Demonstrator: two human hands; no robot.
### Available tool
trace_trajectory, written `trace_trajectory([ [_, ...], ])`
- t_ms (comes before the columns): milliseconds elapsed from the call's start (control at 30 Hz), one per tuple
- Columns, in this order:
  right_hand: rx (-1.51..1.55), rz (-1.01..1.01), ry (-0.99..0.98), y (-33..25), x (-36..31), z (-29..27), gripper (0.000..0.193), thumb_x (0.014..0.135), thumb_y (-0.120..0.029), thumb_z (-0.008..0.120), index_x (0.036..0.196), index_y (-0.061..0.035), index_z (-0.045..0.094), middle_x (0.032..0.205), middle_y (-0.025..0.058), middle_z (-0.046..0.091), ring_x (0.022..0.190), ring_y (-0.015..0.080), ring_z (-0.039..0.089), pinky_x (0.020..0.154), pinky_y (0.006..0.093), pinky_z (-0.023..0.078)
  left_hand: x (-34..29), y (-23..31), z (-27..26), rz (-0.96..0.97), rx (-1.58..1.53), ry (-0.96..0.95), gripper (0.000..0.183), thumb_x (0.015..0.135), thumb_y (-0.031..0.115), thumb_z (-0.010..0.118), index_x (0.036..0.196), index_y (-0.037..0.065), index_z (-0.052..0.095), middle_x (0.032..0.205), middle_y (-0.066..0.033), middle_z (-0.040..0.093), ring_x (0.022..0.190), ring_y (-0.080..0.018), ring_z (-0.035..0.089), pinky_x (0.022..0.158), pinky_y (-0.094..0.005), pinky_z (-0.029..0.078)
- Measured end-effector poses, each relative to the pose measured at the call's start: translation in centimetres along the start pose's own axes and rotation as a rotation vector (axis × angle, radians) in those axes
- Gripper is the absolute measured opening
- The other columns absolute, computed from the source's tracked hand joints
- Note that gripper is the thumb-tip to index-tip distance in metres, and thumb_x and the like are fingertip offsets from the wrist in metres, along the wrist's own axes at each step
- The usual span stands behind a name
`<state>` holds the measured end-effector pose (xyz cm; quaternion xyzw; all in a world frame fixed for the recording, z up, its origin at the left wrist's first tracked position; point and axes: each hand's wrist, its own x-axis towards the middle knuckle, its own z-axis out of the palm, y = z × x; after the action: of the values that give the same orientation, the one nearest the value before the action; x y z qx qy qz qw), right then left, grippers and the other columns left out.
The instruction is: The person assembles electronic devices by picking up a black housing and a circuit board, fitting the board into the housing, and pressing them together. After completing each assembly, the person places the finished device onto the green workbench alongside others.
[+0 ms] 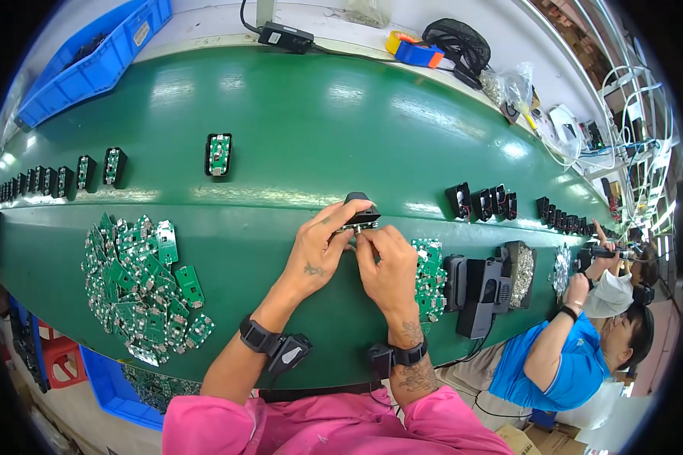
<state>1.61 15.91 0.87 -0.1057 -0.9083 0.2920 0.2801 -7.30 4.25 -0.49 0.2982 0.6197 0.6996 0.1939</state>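
Note:
My left hand (315, 246) is closed around a small black plastic housing (364, 213), held above the bench in front of me. At the housing's near side a green circuit board (369, 225) shows edge-on. My right hand (389, 262) pinches at that board with thumb and fingertips; the exact grip is partly hidden by the fingers. To the left lies a big loose heap of green circuit boards (140, 284). More green boards (428, 280) lie beside my right hand.
Housings with boards (218, 155) stand in a row at left; black housings (458, 202) line the right. Black devices (479, 297) and a tray of small metal parts (521, 274) stand right. Blue bins (102, 64) are at far left and below. A co-worker in blue (554, 364) sits right.

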Motion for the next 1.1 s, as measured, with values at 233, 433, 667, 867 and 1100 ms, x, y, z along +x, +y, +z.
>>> trace_trajectory([
  [233,-0.056,-0.026,-0.015,0.0,0.1,-0.4,0.003,0.084,0.001,0.065,0.087,0.0009,0.065,0.076,0.0138,0.061,0.064,0.0313,0.061,0.056,0.0397,0.047,-0.1,-0.2,0.2,0.158,0.225,0.003,0.042,0.091,-0.007,0.052,0.129,0.008,0.061,0.117,-0.0162,0.063,0.097,-0.0286,0.066,0.079,-0.0335,0.056],
  [433,-0.082,-0.017,-0.012,-0.2,0.0,0.0,0.003,0.086,0.001,0.063,0.088,0.0009,0.065,0.077,0.0153,0.061,0.067,0.0349,0.062,0.057,0.0421,0.047,-0.4,-0.5,0.8,0.241,0.380,0.037,0.041,0.090,-0.006,0.056,0.128,0.009,0.061,0.114,-0.0206,0.063,0.091,-0.0344,0.068,0.078,-0.0354,0.056],
  [667,-0.004,-0.014,0.040,-0.1,0.0,0.5,0.007,0.092,-0.004,0.062,0.092,0.0023,0.065,0.075,0.0131,0.060,0.065,0.0285,0.061,0.057,0.0380,0.047,-0.4,-1.4,1.0,0.104,0.143,0.160,0.045,0.095,-0.003,0.056,0.139,0.009,0.053,0.117,-0.0158,0.065,0.089,-0.0225,0.071,0.072,-0.0308,0.059],
  [867,0.236,0.291,0.119,-0.2,-0.1,0.3,0.016,0.098,-0.010,0.061,0.103,0.0052,0.064,0.082,0.0070,0.067,0.068,0.0134,0.064,0.060,0.0280,0.050,-0.6,0.0,-0.1,-0.169,-0.278,0.033,0.056,0.093,0.000,0.060,0.146,0.013,0.046,0.121,-0.0118,0.062,0.084,-0.0167,0.071,0.066,-0.0281,0.059],
  [1100,0.767,0.539,0.135,0.5,0.6,-1.0,0.016,0.092,-0.010,0.072,0.099,0.0033,0.065,0.080,0.0005,0.067,0.061,0.0012,0.054,0.049,0.0172,0.039,-0.3,0.1,-0.2,-0.103,-0.372,-0.084,0.068,0.085,-0.012,0.062,0.146,0.009,0.040,0.127,-0.0126,0.058,0.103,-0.0199,0.067,0.081,-0.0291,0.059],
])
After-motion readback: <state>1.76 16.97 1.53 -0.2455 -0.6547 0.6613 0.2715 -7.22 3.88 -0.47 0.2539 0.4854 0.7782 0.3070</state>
